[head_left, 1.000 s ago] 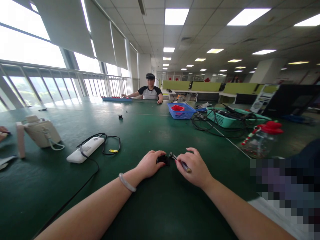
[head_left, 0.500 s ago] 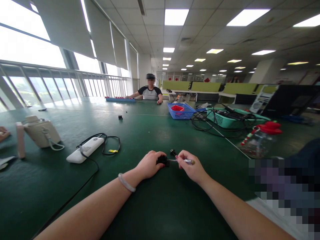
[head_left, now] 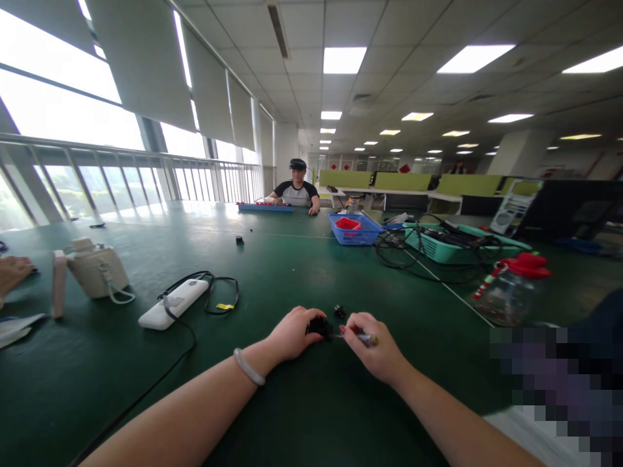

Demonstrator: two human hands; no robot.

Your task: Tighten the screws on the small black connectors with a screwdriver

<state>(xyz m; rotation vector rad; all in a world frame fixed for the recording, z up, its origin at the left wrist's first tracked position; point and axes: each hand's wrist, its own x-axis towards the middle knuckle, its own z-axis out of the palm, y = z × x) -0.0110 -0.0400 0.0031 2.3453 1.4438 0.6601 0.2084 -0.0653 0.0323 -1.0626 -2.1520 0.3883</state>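
My left hand (head_left: 294, 332) is closed around a small black part (head_left: 320, 326), holding it low over the green table. In my right hand (head_left: 372, 347) is a screwdriver (head_left: 366, 339), its handle gripped between thumb and fingers. The thin metal shaft points left, and its tip meets or lies very near the right side of the black part; the exact contact is too small to tell. Just beyond the fingers, another small black piece (head_left: 339, 311) lies on the table.
A white power strip (head_left: 174, 303) with a black cord lies at left, near a beige bottle (head_left: 97, 269). At right stand a red-lidded jar (head_left: 513, 292), a blue basket (head_left: 357, 233) and a green basket (head_left: 431, 246) with cables. A person (head_left: 298, 191) sits across the table.
The head view has tilted up, so the table scene sits lower. My right fingers have moved closer to the black part, and less of the screwdriver shaft shows.
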